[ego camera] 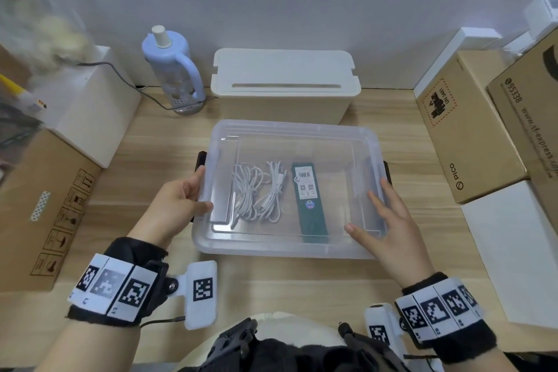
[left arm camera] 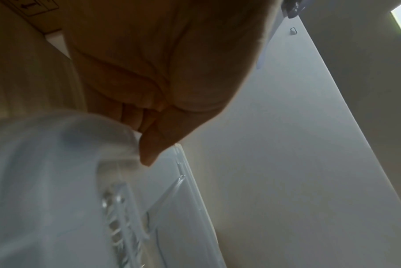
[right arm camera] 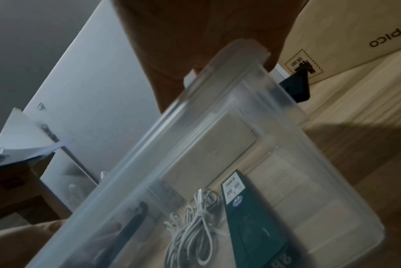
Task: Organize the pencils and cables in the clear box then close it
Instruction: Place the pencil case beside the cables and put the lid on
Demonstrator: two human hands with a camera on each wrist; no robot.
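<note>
The clear box sits mid-table with its clear lid lying over it. Through the lid I see two white cable bundles and a green pencil pack side by side on the floor of the box. My left hand grips the lid's left edge, thumb on top, by the black left latch. My right hand lies flat on the lid's right side with straight fingers, near the right latch. The right wrist view shows the cables, the pack and the latch.
A cream lidded bin and a pale blue bottle stand behind the box. Cardboard boxes flank it on the left and on the right. White boxes sit at the left and right.
</note>
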